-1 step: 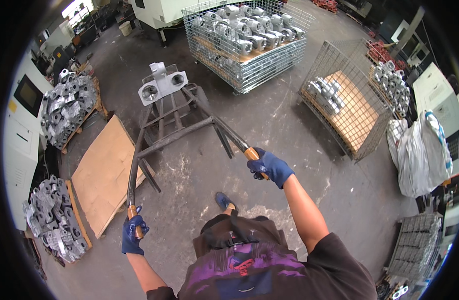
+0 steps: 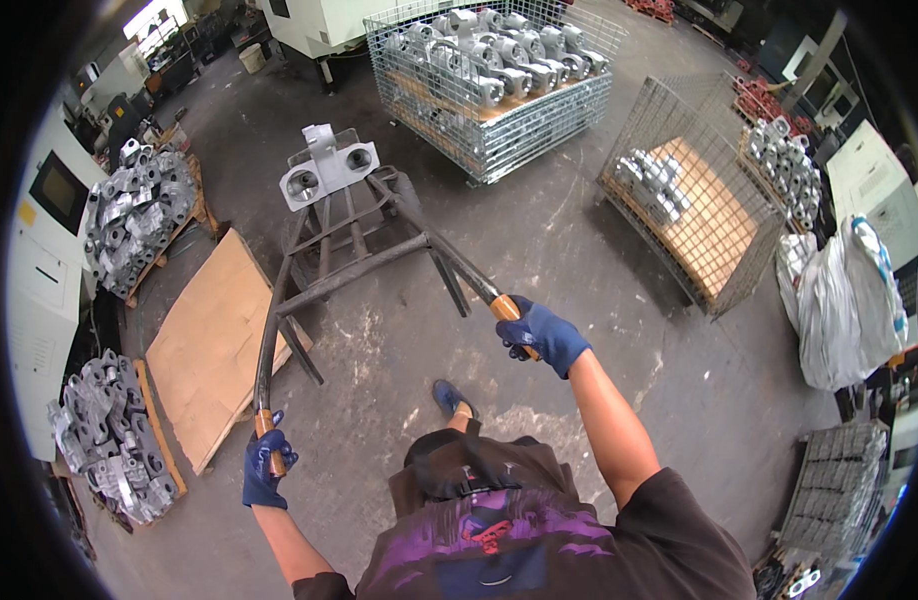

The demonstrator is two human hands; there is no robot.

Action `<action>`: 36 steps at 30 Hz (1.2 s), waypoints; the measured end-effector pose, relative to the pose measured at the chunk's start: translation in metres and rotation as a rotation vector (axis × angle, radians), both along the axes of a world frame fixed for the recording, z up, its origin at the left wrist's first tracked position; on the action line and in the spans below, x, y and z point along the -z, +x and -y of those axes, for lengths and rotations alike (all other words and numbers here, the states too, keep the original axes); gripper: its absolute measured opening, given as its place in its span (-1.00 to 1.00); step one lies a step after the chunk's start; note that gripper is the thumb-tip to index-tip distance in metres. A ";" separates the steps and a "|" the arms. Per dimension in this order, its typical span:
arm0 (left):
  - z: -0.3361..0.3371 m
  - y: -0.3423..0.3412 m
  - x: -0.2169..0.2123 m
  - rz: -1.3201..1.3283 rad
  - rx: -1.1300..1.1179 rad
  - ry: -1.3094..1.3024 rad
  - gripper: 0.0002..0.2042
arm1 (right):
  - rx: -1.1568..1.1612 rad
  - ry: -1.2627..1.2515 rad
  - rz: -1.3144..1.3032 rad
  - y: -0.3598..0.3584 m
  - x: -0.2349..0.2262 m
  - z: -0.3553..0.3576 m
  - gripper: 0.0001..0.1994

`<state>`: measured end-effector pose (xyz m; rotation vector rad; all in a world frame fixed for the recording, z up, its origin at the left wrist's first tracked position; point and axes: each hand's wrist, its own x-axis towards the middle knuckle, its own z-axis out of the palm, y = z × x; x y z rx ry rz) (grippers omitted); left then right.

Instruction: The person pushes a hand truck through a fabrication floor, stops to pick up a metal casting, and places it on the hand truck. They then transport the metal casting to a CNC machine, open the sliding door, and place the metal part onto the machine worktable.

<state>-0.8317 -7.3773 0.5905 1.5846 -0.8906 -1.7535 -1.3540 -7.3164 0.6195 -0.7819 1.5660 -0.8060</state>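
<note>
One casting (image 2: 327, 168) rides the front of my cart (image 2: 364, 255), out ahead on the concrete between the plywood (image 2: 214, 345) and the wire crate (image 2: 489, 80). Left hand (image 2: 266, 470) and right hand (image 2: 541, 335) are each wrapped tight on a handle; I'd keep both level so the load stays seated.

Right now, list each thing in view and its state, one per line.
Left hand: gloved, shut on the left cart handle.
Right hand: gloved, shut on the right cart handle.
Cart: dark steel frame, carrying one casting.
Casting: grey, resting at the cart's far end.
Far cage: full of castings.
Right cage: partly filled, board mostly bare.
Board: flat on the floor.
</note>
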 end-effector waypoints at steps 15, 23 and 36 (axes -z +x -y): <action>-0.236 0.116 0.014 -0.073 0.103 0.042 -0.41 | 0.184 -0.042 -0.143 0.139 0.032 -0.291 -0.55; -0.383 0.186 0.011 -0.064 0.124 0.126 -0.44 | 0.232 0.057 -0.316 0.224 0.048 -0.461 -0.51; -0.636 0.279 -0.003 -0.040 0.153 0.125 -0.43 | 0.158 0.118 -0.453 0.310 0.013 -0.717 -0.52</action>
